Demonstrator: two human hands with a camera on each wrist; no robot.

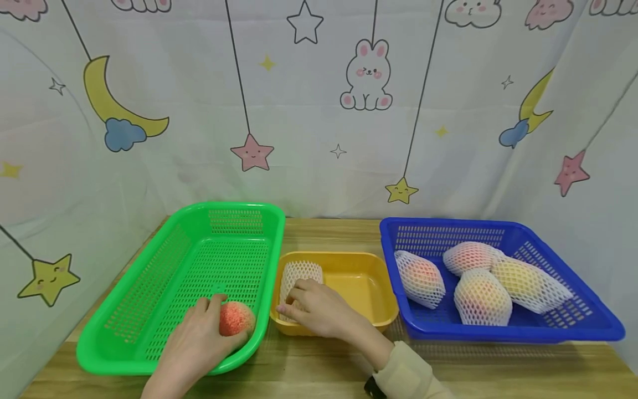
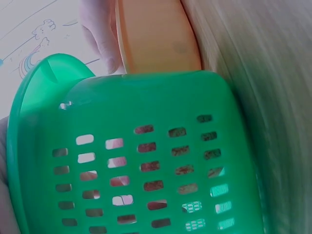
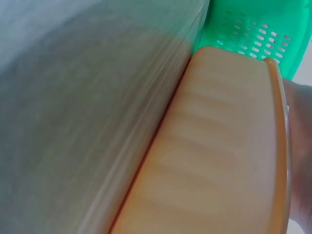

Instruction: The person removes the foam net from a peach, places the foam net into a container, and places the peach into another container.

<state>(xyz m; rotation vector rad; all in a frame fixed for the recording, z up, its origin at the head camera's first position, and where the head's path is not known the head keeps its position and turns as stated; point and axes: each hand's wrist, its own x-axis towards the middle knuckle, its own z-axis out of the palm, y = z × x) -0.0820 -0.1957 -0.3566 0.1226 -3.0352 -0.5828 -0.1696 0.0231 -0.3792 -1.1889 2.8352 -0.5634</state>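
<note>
My left hand [image 1: 196, 338] reaches into the near end of the green basket [image 1: 181, 208] and grips a red-and-cream peach [image 1: 237, 318], with the fingers on its far side and the thumb on its near side. Over the left end of the yellow tray [image 1: 361, 288], my right hand [image 1: 321, 310] has its fingers and thumb curled at a white foam net sleeve [image 1: 301, 271]. Part of the sleeve is hidden behind those fingers. In the left wrist view the basket's slotted wall [image 2: 136, 107] covers most of the peach.
At the right stands a blue basket [image 1: 498, 333] with several net-wrapped fruits [image 1: 482, 299] in it. The yellow tray sits between the two baskets on a wooden table [image 1: 309, 366]. A white curtain [image 1: 319, 183] printed with stars and a rabbit hangs close behind.
</note>
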